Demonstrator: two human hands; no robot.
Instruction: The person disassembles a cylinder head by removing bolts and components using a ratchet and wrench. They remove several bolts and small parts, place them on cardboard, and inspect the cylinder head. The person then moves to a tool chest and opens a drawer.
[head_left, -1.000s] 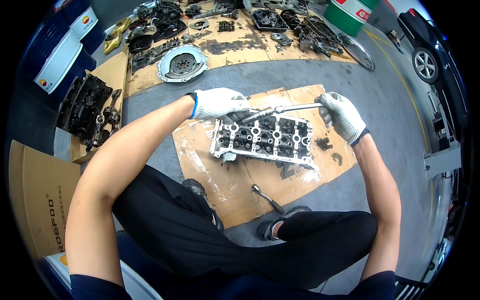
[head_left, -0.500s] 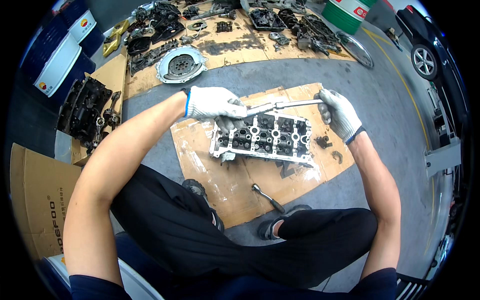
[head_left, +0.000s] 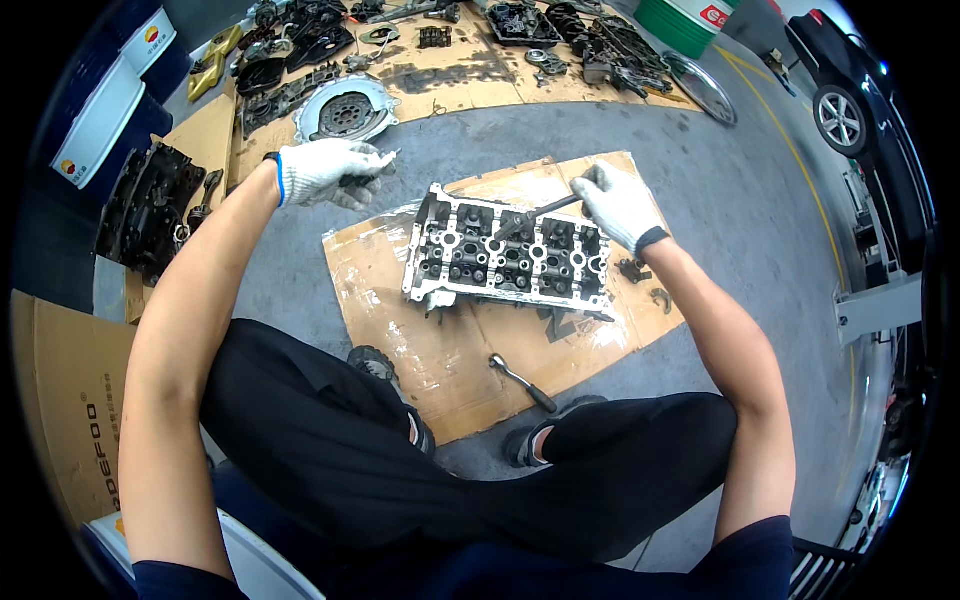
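Observation:
A cylinder head [head_left: 510, 262] lies on a flattened cardboard sheet [head_left: 400, 345], its valve side up. My right hand [head_left: 615, 208], in a white glove, is closed on a long rod-shaped tool [head_left: 548, 210] at its right end. The tool's thick, socket-like left end is over the middle of the cylinder head. Away to the left, beyond the cardboard, my gloved left hand [head_left: 335, 172] is raised with its fingers curled together. Whatever may be between those fingertips is too small to make out. A ratchet wrench [head_left: 523, 383] rests on the cardboard near my feet.
Small dark metal parts [head_left: 634, 270] lie right of the cylinder head. A round flywheel-like part [head_left: 347, 112] and many engine parts cover cardboard farther back. Blue and white drums [head_left: 100, 125] stand left, a green drum [head_left: 675, 25] behind, a dark car [head_left: 850, 110] at right.
My left hand has come off the tool and moved away left. My right hand has shifted left, and the tool now slants down onto the cylinder head.

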